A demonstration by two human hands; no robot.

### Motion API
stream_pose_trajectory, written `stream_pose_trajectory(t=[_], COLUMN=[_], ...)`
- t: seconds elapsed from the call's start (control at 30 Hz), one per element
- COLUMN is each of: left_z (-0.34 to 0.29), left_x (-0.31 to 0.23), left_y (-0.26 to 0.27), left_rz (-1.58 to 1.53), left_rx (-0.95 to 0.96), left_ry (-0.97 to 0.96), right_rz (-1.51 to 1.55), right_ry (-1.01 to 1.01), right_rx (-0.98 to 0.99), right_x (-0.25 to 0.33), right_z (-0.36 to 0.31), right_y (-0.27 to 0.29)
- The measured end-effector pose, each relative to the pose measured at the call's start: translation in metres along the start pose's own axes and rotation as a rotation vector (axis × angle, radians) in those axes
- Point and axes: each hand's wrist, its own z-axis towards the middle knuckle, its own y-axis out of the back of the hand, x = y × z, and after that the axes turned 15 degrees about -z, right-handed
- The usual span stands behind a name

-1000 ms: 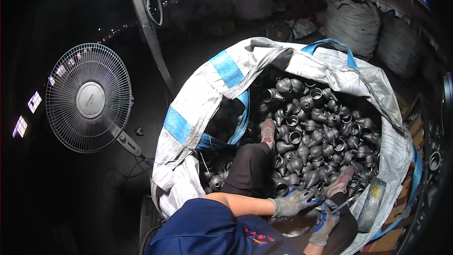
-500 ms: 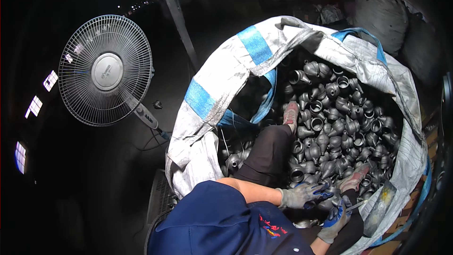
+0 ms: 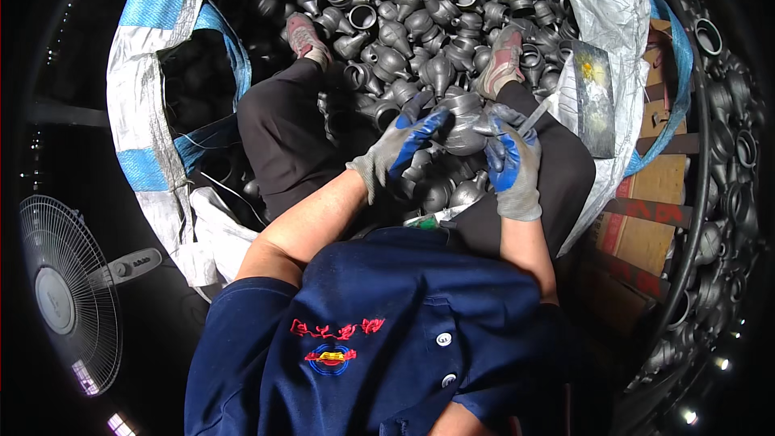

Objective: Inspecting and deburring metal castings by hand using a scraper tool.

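Observation:
A dark grey, bulb-shaped hollow part (image 3: 465,123) with a narrow neck is between my hands above my lap, its neck toward the right. My left hand (image 3: 408,144), in a grey glove with blue coating, is open beside it, fingers stretched to its left side; whether they touch it I cannot tell. My right hand (image 3: 514,157), gloved alike, is closed at the neck. A narrow, pale knife-like blade (image 3: 538,115) sticks out of the right hand up and to the right; its handle is hidden by the fingers.
Many like parts (image 3: 395,36) fill the big white sack (image 3: 613,8) around my legs. A dark flat plate (image 3: 593,101) with yellow smears lies at its right side. A fan (image 3: 69,291) stands at left. Beyond wooden pallet boards (image 3: 646,194), more parts lie behind a dark rim (image 3: 701,161).
The view has swung down and to the right, so sack and fan sit further left. A dark part now shows plainly between my hands. My left hand's fingers point further upward.

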Motion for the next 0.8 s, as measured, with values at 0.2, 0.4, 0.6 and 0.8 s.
stream_pose_trajectory(t=[0.2, 0.4, 0.6, 0.8], left_z=[0.024, 0.021, 0.009, -0.016], left_x=[-0.024, -0.025, -0.062, -0.021], left_y=[-0.044, -0.023, -0.010, 0.010], left_rz=[-0.648, -0.497, -0.424, 0.144], left_rx=[-0.402, -0.358, -0.259, -0.107], left_ry=[0.394, 0.373, 0.427, 0.026], right_rz=[0.005, -0.001, 0.123, 0.300], right_ry=[0.036, -0.070, -0.155, -0.171], right_rx=[0.064, 0.031, 0.037, 0.121], right_x=[-0.009, 0.002, 0.001, -0.012], right_z=[-0.006, -0.006, 0.006, 0.014], right_y=[0.000, -0.005, 0.004, 0.019])
